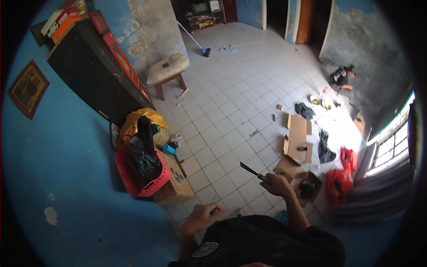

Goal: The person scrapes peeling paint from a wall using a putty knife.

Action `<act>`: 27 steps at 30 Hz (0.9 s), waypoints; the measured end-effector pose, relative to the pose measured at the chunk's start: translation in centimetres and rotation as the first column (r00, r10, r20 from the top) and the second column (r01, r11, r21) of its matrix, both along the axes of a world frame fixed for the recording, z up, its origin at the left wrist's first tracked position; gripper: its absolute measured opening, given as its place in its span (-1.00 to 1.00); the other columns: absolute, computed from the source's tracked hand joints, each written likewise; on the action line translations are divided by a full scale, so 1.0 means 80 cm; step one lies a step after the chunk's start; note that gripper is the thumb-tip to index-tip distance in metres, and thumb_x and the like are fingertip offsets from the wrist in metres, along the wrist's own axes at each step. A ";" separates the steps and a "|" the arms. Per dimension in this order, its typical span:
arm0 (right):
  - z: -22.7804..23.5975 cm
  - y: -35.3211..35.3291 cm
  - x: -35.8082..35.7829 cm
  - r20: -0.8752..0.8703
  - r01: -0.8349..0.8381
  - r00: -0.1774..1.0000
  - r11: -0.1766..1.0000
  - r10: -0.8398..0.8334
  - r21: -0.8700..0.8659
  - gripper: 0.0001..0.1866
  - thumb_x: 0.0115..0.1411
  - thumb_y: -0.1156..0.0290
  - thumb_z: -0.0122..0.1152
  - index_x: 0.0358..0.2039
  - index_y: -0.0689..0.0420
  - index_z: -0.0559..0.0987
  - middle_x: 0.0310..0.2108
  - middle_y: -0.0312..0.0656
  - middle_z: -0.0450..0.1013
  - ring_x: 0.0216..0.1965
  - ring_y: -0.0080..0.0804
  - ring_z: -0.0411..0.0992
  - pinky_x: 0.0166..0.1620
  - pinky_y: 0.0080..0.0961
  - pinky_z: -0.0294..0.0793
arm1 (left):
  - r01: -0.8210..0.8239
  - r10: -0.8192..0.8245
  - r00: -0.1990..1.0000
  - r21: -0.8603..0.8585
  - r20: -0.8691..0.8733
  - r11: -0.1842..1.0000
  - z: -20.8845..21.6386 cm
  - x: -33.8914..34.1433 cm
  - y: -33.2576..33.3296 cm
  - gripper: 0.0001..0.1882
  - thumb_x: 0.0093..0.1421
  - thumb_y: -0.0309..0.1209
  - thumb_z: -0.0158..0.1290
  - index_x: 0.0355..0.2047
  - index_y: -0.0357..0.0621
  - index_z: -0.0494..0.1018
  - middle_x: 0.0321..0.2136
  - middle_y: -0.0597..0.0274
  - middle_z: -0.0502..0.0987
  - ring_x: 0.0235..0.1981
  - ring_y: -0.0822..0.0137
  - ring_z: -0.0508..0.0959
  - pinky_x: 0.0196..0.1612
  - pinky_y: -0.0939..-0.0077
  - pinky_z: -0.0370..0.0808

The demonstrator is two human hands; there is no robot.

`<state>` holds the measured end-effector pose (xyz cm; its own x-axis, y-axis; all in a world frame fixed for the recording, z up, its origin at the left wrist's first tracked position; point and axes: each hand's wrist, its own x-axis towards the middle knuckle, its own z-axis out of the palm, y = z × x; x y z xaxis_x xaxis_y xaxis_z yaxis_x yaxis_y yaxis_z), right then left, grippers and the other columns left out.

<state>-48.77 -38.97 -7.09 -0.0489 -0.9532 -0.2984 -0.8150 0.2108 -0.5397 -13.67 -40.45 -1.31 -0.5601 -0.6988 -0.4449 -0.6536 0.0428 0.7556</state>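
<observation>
In my right hand (279,185) is a knife (250,169), gripped by its handle. Its dark, narrow blade points up and to the left over the tiles. My left hand (203,219) is held low in front of my body with the fingers curled in; whatever may be inside them is hidden. Beyond my right forearm lies an open cardboard box (291,171) with dark things in it. The box nearest my left hand is a closed brown carton (178,189), which has a red plastic basket (165,178) of dark cloth or bags by it.
Flattened cardboard (297,133), black plastic bags (327,149) and a red bag (338,184) lie on the right. On the left stand a dark cabinet (89,71) and a yellow sack (144,120). Farther off are a cushioned stool (167,71), a broom (195,41) and a debris pile (228,49).
</observation>
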 end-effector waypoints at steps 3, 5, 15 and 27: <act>0.007 -0.078 -0.017 0.083 0.042 0.996 0.994 -0.034 -0.101 -0.55 0.16 -0.02 0.28 -0.32 0.19 0.59 -0.49 0.04 0.54 -0.37 0.06 0.54 -0.27 -0.09 0.46 | -0.059 0.064 0.994 -0.061 0.089 0.996 -0.019 0.000 -0.060 -0.54 0.29 -0.01 0.11 -0.15 -0.21 0.55 -0.45 0.14 0.63 -0.40 0.38 0.65 -0.32 0.45 0.50; 0.014 -0.140 -0.015 0.190 0.037 0.981 0.996 -0.020 -0.086 -0.58 0.17 0.02 0.30 -0.28 0.17 0.59 -0.52 0.02 0.51 -0.42 0.04 0.51 -0.33 -0.13 0.43 | -0.128 0.141 0.972 -0.079 0.186 0.989 -0.039 0.009 -0.091 -0.51 0.28 0.02 0.11 -0.16 -0.22 0.56 -0.45 0.13 0.63 -0.40 0.37 0.65 -0.32 0.42 0.51; 0.020 -0.410 -0.023 0.366 0.153 0.928 0.965 -0.066 -0.213 -0.66 0.18 0.12 0.34 -0.21 0.13 0.60 -0.55 -0.06 0.48 -0.50 -0.13 0.48 -0.38 -0.23 0.40 | -0.056 -0.009 0.960 0.224 0.280 0.973 -0.100 -0.020 -0.394 -0.27 0.23 0.29 -0.05 -0.17 -0.24 0.58 -0.38 0.11 0.65 -0.27 0.22 0.65 -0.15 0.32 0.51; -0.054 -0.636 -0.184 0.318 0.659 0.748 0.709 -0.583 -0.250 -0.72 0.23 0.26 0.31 -0.29 0.22 0.52 -0.58 -0.28 0.37 -0.52 -0.51 0.30 -0.45 -0.45 0.30 | 0.035 0.098 0.966 -0.501 0.238 0.865 0.004 -0.178 -0.916 -0.47 0.30 0.14 -0.06 -0.15 -0.10 0.50 -0.46 0.23 0.66 -0.30 0.15 0.66 -0.03 0.19 0.42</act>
<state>-63.53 -89.81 -11.39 -0.6411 -0.7659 -0.0501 -0.4273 0.4103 -0.8057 -27.87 -113.71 -0.98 -0.4525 -0.8784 -0.1535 -0.8226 0.3447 0.4522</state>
